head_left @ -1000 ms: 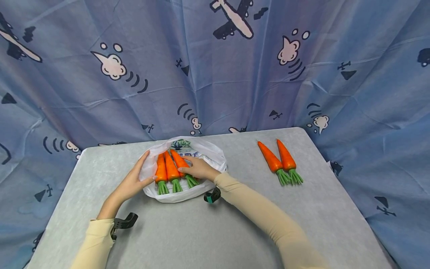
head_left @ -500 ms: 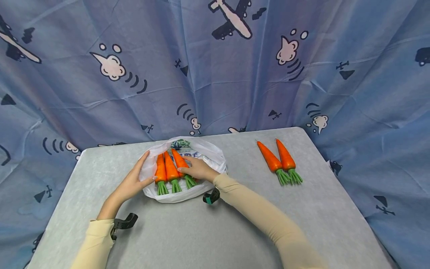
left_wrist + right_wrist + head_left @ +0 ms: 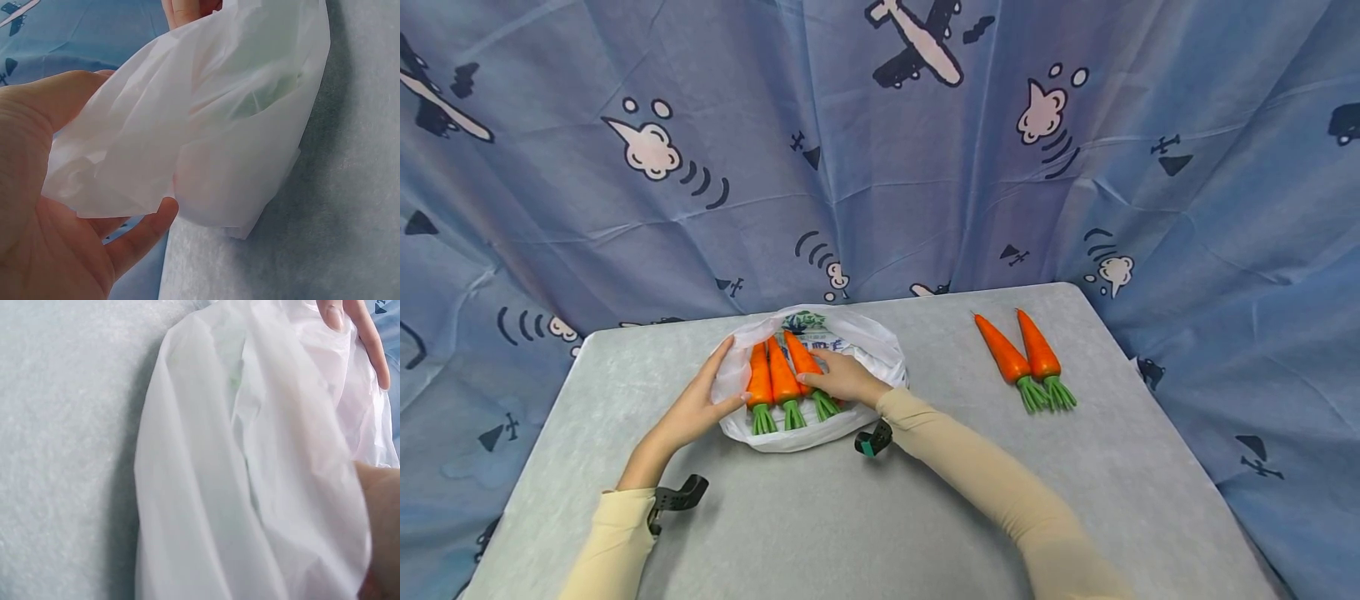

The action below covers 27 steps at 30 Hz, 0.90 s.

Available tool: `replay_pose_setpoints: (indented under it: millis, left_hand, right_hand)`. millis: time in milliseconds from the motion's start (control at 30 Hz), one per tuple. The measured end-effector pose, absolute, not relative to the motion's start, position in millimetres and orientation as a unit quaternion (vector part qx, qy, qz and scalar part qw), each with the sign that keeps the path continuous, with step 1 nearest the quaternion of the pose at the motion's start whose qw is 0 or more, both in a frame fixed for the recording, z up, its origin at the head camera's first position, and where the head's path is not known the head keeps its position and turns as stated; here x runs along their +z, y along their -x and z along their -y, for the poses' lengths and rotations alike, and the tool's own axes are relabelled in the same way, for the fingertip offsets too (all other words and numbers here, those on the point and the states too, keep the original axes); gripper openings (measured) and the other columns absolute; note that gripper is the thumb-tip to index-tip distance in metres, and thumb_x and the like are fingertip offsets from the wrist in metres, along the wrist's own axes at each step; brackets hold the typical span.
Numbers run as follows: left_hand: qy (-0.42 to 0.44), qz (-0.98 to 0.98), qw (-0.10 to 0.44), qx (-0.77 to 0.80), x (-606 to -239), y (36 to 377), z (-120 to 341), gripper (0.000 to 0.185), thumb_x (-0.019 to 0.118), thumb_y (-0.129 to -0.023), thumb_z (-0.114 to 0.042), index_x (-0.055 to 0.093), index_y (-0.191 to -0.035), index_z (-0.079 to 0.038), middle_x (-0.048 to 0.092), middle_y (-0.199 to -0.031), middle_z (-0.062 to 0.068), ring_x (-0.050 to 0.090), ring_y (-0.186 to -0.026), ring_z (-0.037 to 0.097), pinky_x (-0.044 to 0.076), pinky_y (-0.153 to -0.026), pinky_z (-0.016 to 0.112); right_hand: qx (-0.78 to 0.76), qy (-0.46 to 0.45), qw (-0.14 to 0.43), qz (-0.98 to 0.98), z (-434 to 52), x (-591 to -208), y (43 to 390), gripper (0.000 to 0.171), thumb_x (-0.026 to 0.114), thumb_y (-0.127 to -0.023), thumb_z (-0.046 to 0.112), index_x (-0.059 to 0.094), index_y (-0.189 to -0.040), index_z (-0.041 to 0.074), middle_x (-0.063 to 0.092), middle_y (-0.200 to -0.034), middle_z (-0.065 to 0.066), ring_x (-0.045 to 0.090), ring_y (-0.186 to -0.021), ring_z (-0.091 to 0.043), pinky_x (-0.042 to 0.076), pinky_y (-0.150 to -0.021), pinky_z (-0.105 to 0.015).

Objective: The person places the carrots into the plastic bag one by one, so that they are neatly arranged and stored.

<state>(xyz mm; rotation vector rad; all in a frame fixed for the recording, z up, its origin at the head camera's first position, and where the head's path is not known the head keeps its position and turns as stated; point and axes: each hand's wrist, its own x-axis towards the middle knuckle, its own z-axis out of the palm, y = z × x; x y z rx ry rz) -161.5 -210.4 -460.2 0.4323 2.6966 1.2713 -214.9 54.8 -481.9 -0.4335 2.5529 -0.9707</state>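
Observation:
A white plastic bag (image 3: 881,364) lies on the table with its mouth spread. Inside, a left carrot (image 3: 760,382) and a middle carrot (image 3: 782,377) lie side by side, green tops toward me. My right hand (image 3: 846,377) reaches in and holds a third carrot (image 3: 800,353), thumb on its near side; its fingertips are partly hidden. A speck of orange shows beyond that carrot's greens. My left hand (image 3: 694,406) holds the bag's left side, which lies between thumb and fingers. In the left wrist view, the bag (image 3: 237,150) hides part of the left hand (image 3: 56,237).
Two more carrots, one left (image 3: 1002,348) and one right (image 3: 1038,346), lie together on the right of the grey table (image 3: 790,533). A blue curtain (image 3: 880,167) with printed planes hangs directly behind the table's far edge. Dark straps circle both wrists.
The carrot at my right hand has turned slightly, its tip going a little right and its greens a little left. Both hands and the bag stay in about the same place.

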Motion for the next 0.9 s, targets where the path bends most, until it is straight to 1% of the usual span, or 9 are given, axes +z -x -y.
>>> replay_pose_setpoints:
  millis: [133,200,267,333,433,533,633,733,900]
  left_hand:
    - [-0.142,-0.894,0.067,0.419,-459.5,161.6,209.7,0.098,0.072,-0.091,-0.026,0.003,-0.161,-0.025,0.007,-0.168,0.017,0.011,-0.152,0.047,0.016,-0.118,0.070]
    - [-0.141,-0.895,0.068,0.418,-459.3,162.1,209.8,0.098,0.071,-0.091,-0.027,0.002,-0.161,-0.026,0.006,-0.168,0.017,0.011,-0.152,0.046,0.016,-0.118,0.070]
    - [-0.140,-0.896,0.070,0.415,-459.2,162.5,210.1,0.098,0.071,-0.092,-0.029,0.002,-0.161,-0.027,0.006,-0.168,0.017,0.011,-0.152,0.047,0.016,-0.118,0.070]
    - [-0.138,-0.897,0.072,0.414,-459.1,162.6,210.5,0.098,0.071,-0.092,-0.030,0.001,-0.161,-0.027,0.006,-0.168,0.016,0.011,-0.152,0.046,0.016,-0.118,0.070]
    - [-0.136,-0.898,0.072,0.413,-459.0,162.3,210.8,0.098,0.071,-0.092,-0.030,0.001,-0.161,-0.027,0.006,-0.168,0.016,0.011,-0.152,0.047,0.016,-0.118,0.071]
    - [-0.136,-0.897,0.073,0.414,-458.6,162.7,210.3,0.098,0.071,-0.092,-0.030,0.002,-0.161,-0.027,0.006,-0.168,0.016,0.011,-0.152,0.046,0.016,-0.118,0.070]
    - [-0.136,-0.897,0.076,0.415,-458.5,163.4,210.1,0.097,0.070,-0.092,-0.030,0.001,-0.161,-0.028,0.005,-0.168,0.016,0.009,-0.153,0.046,0.015,-0.118,0.071]
    - [-0.135,-0.897,0.078,0.415,-458.8,163.4,210.3,0.097,0.070,-0.093,-0.030,0.001,-0.161,-0.028,0.005,-0.168,0.016,0.009,-0.153,0.046,0.015,-0.118,0.071]
    - [-0.138,-0.897,0.074,0.414,-458.2,162.4,210.3,0.098,0.071,-0.092,-0.028,0.001,-0.161,-0.027,0.005,-0.168,0.017,0.010,-0.152,0.047,0.016,-0.118,0.071]
  right_hand:
    - [-0.341,0.157,0.193,-0.907,-57.7,-480.0,215.4,0.071,0.055,-0.097,0.052,0.036,-0.154,0.013,0.056,-0.146,-0.012,0.072,-0.088,-0.025,0.048,-0.108,-0.040]
    - [-0.346,0.157,0.195,-0.904,-59.6,-478.1,215.7,0.071,0.055,-0.097,0.051,0.036,-0.154,0.013,0.055,-0.146,-0.013,0.066,-0.064,-0.022,0.049,-0.105,-0.040]
    - [-0.345,0.158,0.194,-0.905,-61.5,-476.1,216.0,0.071,0.055,-0.097,0.050,0.036,-0.154,0.013,0.054,-0.147,-0.013,0.059,-0.054,-0.017,0.049,-0.103,-0.038]
    - [-0.343,0.159,0.192,-0.906,-63.4,-474.2,216.1,0.071,0.055,-0.097,0.050,0.036,-0.154,0.013,0.054,-0.147,-0.013,0.055,-0.050,-0.013,0.052,-0.096,-0.035]
    - [-0.339,0.161,0.190,-0.907,-66.7,-471.1,215.4,0.072,0.056,-0.096,0.051,0.036,-0.154,0.014,0.062,-0.138,-0.014,0.054,-0.046,-0.013,0.058,-0.075,-0.031]
    - [-0.342,0.158,0.186,-0.907,-71.3,-467.0,214.6,0.072,0.058,-0.096,0.051,0.036,-0.154,0.015,0.070,-0.121,-0.016,0.054,-0.043,-0.014,0.055,-0.058,-0.028]
    - [-0.345,0.160,0.180,-0.907,-77.8,-462.9,214.1,0.070,0.058,-0.096,0.050,0.036,-0.154,0.016,0.071,-0.087,-0.012,0.054,-0.044,-0.015,0.052,-0.055,-0.026]
    - [-0.352,0.165,0.179,-0.904,-85.7,-459.0,213.6,0.070,0.058,-0.097,0.048,0.035,-0.154,0.016,0.055,-0.062,-0.005,0.054,-0.045,-0.015,0.050,-0.053,-0.026]
    - [-0.373,0.172,0.170,-0.896,-100.2,-450.5,213.3,0.070,0.060,-0.096,0.046,0.035,-0.154,0.016,0.055,-0.067,-0.003,0.056,-0.051,-0.016,0.051,-0.052,-0.028]
